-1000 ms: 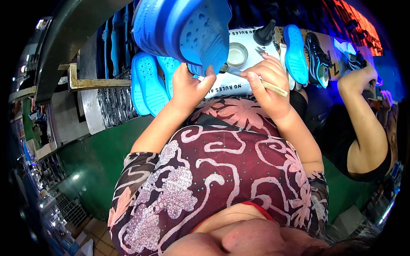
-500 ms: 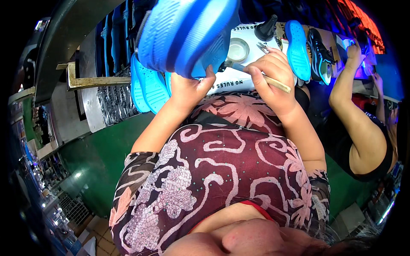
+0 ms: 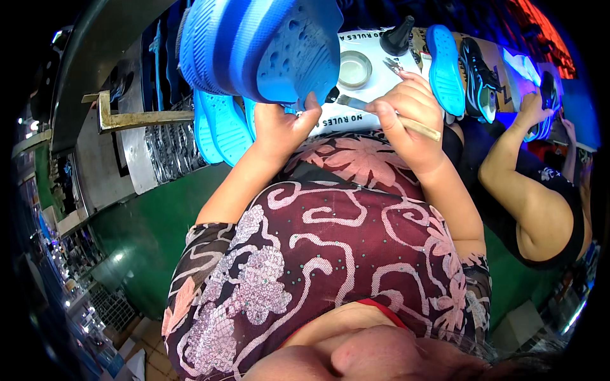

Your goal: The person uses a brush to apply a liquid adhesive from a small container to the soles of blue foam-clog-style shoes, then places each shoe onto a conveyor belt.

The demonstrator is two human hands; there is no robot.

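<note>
My left hand [image 3: 286,124] grips a chunky blue shoe sole [image 3: 295,57] by its lower edge, with the thumb against it. The sole is held up and tilted, and its dimpled inner face shows. My right hand [image 3: 413,114] is closed round a flat brush [image 3: 416,126] with a pale wooden handle. The brush tip points left toward the sole, with a small gap between them. A small dark thing lies beside the tip, too unclear to name. Something shiny shows at my right fingertips. Just beyond the brush sits a shallow round dish [image 3: 354,68] on a white printed sheet [image 3: 343,122].
Light blue soles [image 3: 219,130] lie at the left, near a metal bracket [image 3: 146,119]. A black cone-shaped container [image 3: 398,38] stands behind the dish. Rightward are a blue sole [image 3: 446,70] and a black shoe [image 3: 478,79]. A co-worker's arm [image 3: 515,140] reaches in at the right.
The blue sole has shifted left and turned, showing more of its inner face. The brush tip has come away from it. The co-worker's arm at the right has moved.
</note>
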